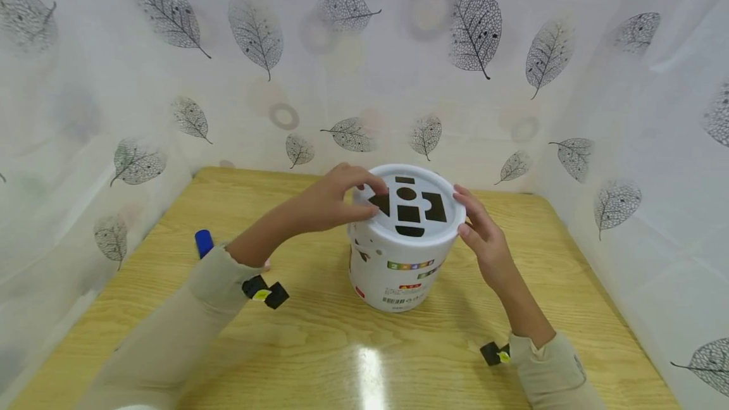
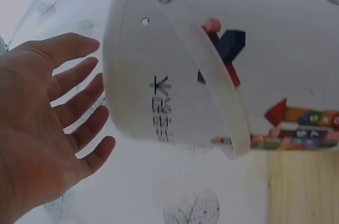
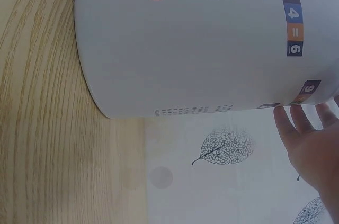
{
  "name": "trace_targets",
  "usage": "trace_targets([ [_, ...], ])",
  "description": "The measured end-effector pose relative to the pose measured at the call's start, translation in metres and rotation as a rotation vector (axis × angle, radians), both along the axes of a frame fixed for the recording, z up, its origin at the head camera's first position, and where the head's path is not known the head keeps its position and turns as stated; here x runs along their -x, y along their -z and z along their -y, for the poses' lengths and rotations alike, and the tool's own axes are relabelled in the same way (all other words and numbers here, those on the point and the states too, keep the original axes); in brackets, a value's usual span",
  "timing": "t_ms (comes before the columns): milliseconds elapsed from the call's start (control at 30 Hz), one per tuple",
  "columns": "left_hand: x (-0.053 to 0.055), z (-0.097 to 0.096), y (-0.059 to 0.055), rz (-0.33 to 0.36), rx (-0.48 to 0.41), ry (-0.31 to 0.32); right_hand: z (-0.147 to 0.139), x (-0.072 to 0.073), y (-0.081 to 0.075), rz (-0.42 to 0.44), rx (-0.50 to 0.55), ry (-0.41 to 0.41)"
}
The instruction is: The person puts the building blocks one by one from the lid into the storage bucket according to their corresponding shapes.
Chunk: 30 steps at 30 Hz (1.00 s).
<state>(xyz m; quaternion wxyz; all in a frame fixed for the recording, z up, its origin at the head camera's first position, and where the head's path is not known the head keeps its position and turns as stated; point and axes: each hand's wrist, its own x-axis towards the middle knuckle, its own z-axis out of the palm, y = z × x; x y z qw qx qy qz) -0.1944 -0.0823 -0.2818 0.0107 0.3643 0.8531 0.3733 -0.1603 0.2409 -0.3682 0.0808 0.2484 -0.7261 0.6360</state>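
Tbl point(image 1: 307, 347) w/ bucket point(image 1: 393, 271); R hand point(image 1: 486, 239) touching; L hand point(image 1: 330, 201) near.

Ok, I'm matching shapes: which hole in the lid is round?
The round hole, between the narrow slot and the rectangular hole; every other has a straight edge.

Sheeting point(image 1: 376, 93), white, hung behind and along both sides; printed with dark skeleton leaves point(image 1: 477, 27) of assorted sizes, stalks pointing various ways, and faint rings point(image 1: 283, 116). Table point(image 1: 307, 359), one, yellowish wood grain, far edge close against the sheeting. Light: one bright white reflection point(image 1: 371, 375), near edge of tabletop.
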Motion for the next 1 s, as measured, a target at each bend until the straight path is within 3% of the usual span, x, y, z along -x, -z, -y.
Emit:
trace_targets([
  [267, -0.007, 0.049, 0.013, -0.036, -0.049, -0.013, -0.002, 0.001, 0.0, 0.001, -0.013, -0.003],
  [400, -0.013, 0.074, 0.025, -0.017, -0.043, -0.073, -0.003, 0.001, 0.0, 0.007, -0.022, 0.004],
  [667, -0.028, 0.133, 0.063, 0.08, 0.011, -0.256, -0.002, 0.001, 0.001, 0.007, -0.026, -0.004],
  [1000, -0.049, 0.196, 0.111, 0.177, 0.069, -0.37, 0.001, 0.0, 0.002, -0.005, 0.016, 0.0],
])
